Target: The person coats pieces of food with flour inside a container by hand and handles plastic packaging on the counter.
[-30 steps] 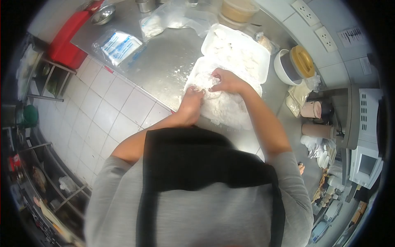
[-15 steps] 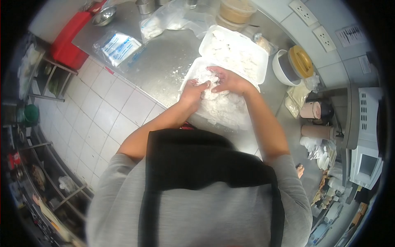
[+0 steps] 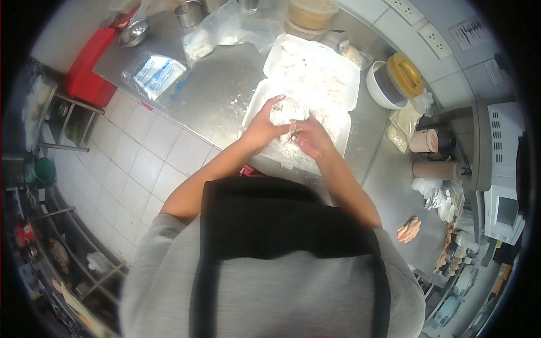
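Observation:
A white foam box [image 3: 356, 93] lies open on the steel table [image 3: 211, 84], with white flour [image 3: 290, 151] in its near half and more powder in its lid. Over the near half, a flour-coated lump [image 3: 289, 112] is held between both hands. My left hand [image 3: 264, 128] wraps its left side, fingers curved round the top. My right hand [image 3: 309, 137] is against its lower right side, its fingers bent and dusted with flour. What the lump is made of is hidden by the flour.
Behind the box stand a tub of brown crumbs [image 3: 311, 14] and plastic bags [image 3: 225, 34]. A blue-white packet [image 3: 159, 73] and metal bowl [image 3: 134, 32] lie at left. To the right are a white bowl [image 3: 378, 90], yellow-lidded container [image 3: 407, 76] and raw-looking piece [image 3: 408, 230].
Both hands have closed round the floured lump and lifted it a little. My right hand has moved down and toward my body. The view has shifted slightly, showing more of the piece at right.

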Demonstrator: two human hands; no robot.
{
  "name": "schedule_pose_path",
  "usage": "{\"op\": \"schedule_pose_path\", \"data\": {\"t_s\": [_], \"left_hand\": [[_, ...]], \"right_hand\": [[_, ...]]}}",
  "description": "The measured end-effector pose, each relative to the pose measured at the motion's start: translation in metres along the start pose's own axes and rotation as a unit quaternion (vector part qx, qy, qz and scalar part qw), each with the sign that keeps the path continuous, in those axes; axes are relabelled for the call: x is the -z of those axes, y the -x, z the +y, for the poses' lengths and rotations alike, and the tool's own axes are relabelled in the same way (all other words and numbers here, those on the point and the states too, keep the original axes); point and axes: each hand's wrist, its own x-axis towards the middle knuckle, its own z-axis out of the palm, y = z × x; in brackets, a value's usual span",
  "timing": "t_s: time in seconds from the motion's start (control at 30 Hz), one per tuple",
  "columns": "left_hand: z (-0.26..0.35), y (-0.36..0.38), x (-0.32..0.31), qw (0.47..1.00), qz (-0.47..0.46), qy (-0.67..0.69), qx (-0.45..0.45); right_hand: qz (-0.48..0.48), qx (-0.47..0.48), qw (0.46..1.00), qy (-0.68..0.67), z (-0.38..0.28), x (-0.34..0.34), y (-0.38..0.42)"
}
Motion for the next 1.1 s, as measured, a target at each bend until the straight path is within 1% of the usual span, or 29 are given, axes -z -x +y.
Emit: {"op": "schedule_pose_path", "data": {"t_s": [0.03,0.07,0.17,0.23,0.27,0.37,0.47,0.57,0.67,0.77,0.8,0.83,0.9,0.93,1.0,1.03,1.07,1.1], "left_hand": [[-0.003,0.003,0.001,1.0,0.0,-0.017,-0.002],[-0.005,0.004,0.002,0.999,0.001,-0.033,-0.003],[0.014,0.009,0.007,0.99,-0.014,-0.142,0.006],[0.014,0.009,0.004,0.999,0.006,0.007,0.041],[0.013,0.01,0.002,0.995,0.017,0.081,0.058],[-0.007,0.008,0.002,0.998,0.02,0.028,0.051],[0.013,0.01,0.003,0.993,-0.027,-0.105,-0.039],[0.024,0.005,0.007,0.957,-0.059,-0.243,-0.147],[0.031,0.0,0.008,0.956,-0.033,-0.29,-0.025],[0.045,-0.001,0.004,0.972,-0.029,-0.231,-0.026],[0.041,-0.008,0.004,0.979,-0.001,-0.204,0.016],[0.037,-0.008,0.003,0.979,-0.007,-0.201,0.022],[0.042,-0.007,0.002,0.98,-0.018,-0.196,0.03],[0.05,-0.004,-0.001,0.978,0.012,-0.201,0.05],[0.039,-0.001,0.0,0.985,0.008,-0.149,0.091],[0.037,-0.005,0.003,0.987,0.006,-0.124,0.104],[0.033,-0.005,0.006,0.993,-0.005,-0.071,0.093],[0.031,-0.002,0.007,0.99,0.007,-0.032,0.135]], "right_hand": [[0.012,0.01,0.999,-0.028,0.005,-0.003,0.004],[0.02,0.001,1.0,-0.005,0.005,-0.004,0.009],[0.041,0.025,0.993,0.109,-0.001,-0.009,0.016],[0.052,0.031,0.997,0.051,-0.003,-0.012,0.015],[0.057,0.034,0.998,0.022,-0.002,-0.013,0.015],[0.065,0.077,0.995,-0.015,0.006,-0.017,0.014],[0.077,0.069,0.995,-0.01,0.004,-0.02,0.018],[0.003,0.101,0.995,0.002,0.005,-0.003,0.01],[0.047,0.013,0.995,-0.092,0.006,-0.008,0.008],[0.029,-0.004,0.99,-0.139,0.006,-0.021,0.018],[0.077,-0.031,0.985,-0.152,0.01,-0.024,0.015],[0.088,-0.03,0.983,-0.158,0.012,-0.026,0.016],[0.105,-0.024,0.98,-0.167,0.008,-0.033,0.017],[0.105,-0.046,0.981,-0.156,0.011,-0.027,0.016],[0.104,-0.085,0.982,-0.132,0.009,-0.019,0.01],[0.105,-0.075,0.986,-0.11,0.001,-0.021,0.008],[0.109,-0.07,0.988,-0.089,-0.002,-0.024,0.011],[0.115,-0.07,0.988,-0.07,-0.001,-0.026,0.017]]}}
